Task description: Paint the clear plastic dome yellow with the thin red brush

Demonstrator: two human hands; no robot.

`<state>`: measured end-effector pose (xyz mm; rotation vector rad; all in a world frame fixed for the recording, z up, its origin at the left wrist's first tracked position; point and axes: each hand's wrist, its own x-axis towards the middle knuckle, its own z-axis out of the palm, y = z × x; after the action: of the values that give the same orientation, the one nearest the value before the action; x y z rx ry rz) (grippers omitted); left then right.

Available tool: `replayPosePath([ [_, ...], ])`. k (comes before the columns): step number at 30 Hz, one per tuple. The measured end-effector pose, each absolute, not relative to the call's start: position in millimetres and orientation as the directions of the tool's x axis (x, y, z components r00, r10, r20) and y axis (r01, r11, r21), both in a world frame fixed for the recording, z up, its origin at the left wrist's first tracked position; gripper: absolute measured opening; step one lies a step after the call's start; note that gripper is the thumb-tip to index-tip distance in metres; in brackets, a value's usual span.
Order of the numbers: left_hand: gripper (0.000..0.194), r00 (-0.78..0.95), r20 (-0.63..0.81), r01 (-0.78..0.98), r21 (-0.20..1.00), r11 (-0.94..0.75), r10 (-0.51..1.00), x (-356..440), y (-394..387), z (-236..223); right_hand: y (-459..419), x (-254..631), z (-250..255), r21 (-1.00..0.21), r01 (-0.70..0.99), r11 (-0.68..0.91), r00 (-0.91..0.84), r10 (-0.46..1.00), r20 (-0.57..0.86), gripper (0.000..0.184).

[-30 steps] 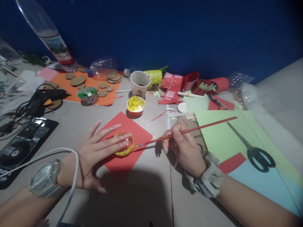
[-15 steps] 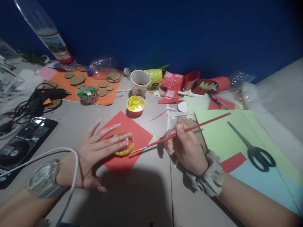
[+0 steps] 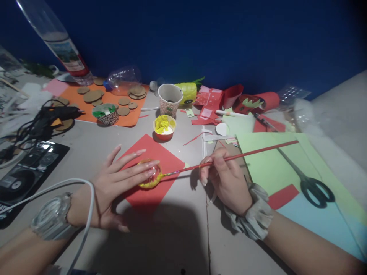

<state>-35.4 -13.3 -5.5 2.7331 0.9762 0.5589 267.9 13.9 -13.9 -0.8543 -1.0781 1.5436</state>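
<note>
My left hand lies with fingers spread, its fingertips resting on a clear round plastic piece with yellow paint round its rim. Beneath that piece is a sheet of red paper. Between the thumb and fingers of my right hand is a thin red paintbrush. Its yellow-coated tip touches the right edge of the round piece. Behind the red paper stands a small cut-down cup of yellow paint. A taller paper cup with dark liquid is just beyond it.
Black scissors lie on green paper at the right. Cardboard discs and a cup of green paint sit on orange paper. A tall bottle stands far left. A white cable crosses my left wrist.
The brush tip has moved up onto the edge of the round piece, and the handle now lies flatter. My left hand stays in place.
</note>
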Motion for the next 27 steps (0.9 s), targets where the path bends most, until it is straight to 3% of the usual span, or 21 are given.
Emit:
replayPosePath([
  [11, 0.083, 0.713, 0.273, 0.579, 0.29, -0.762, 0.646, -37, -14, -6, 15, 268, -12, -0.947, -0.312, -0.074, -0.225, 0.974, -0.002, 0.025],
  [16, 0.085, 0.718, 0.253, 0.586, 0.283, -0.759, 0.649, -38, -14, -4, 24, 268, -8, -0.927, -0.372, -0.044, -0.119, 0.993, 0.0, 0.028],
  [21, 0.085, 0.714, 0.259, 0.594, 0.266, -0.759, 0.65, -40, -15, -4, 31, 270, -7, -0.874, -0.449, -0.185, -0.216, 0.972, -0.095, 0.016],
  [27, 0.081, 0.69, 0.341, 0.599, 0.227, -0.768, 0.639, -42, -15, -6, 29, 273, -11, -0.905, -0.381, -0.188, -0.306, 0.95, -0.069, 0.027],
])
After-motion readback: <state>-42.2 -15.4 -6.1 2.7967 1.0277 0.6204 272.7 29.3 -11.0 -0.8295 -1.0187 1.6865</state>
